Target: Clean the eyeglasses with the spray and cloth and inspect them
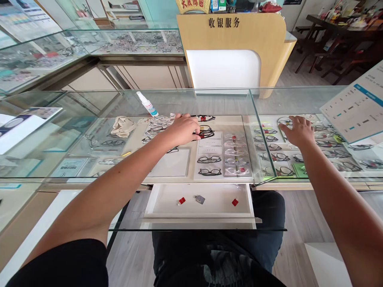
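From here I see a pale wood-toned counter (pixel 271 36) at the far side with dark lettering and a white panel (pixel 224 69), a white bottle (pixel 147 104) with a blue-and-red label, red tags (pixel 235 202) in the white near drawer (pixel 167 197), and a blue-striped white chart (pixel 357 105) at right.

From here, the far floor strip between the glass case (pixel 221 105) and the wooden counter (pixel 233 36) looks passable. The white bottle (pixel 147 104) stands up on the left; the tilted printed card (pixel 356 103) blocks the far right. Inside the open drawer (pixel 199 207), bare gaps separate three small items.
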`<action>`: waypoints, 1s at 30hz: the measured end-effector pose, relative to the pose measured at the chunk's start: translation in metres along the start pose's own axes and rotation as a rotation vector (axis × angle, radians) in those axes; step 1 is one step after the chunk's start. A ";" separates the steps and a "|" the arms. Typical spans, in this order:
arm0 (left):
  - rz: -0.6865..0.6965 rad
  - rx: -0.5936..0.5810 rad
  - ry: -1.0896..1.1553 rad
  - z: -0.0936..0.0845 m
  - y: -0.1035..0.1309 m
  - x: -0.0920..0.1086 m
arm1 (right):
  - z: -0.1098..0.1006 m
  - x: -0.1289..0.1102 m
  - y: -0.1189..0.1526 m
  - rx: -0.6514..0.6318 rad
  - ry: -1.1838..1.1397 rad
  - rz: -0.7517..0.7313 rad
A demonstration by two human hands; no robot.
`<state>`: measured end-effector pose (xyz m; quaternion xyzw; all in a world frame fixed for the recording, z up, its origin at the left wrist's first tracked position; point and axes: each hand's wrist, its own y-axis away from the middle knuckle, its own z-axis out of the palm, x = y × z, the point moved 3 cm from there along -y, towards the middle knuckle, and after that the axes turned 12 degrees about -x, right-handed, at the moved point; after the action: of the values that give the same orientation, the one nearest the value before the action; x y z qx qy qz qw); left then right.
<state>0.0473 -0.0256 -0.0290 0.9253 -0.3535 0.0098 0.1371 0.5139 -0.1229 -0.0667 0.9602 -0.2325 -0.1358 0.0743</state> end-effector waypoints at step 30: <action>0.580 -0.594 0.422 0.060 0.128 0.170 | -0.002 0.000 0.001 0.002 -0.009 -0.009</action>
<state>0.0864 -0.2431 -0.0353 0.6866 -0.5496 0.1344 0.4567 0.5139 -0.1239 -0.0644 0.9608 -0.2284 -0.1401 0.0716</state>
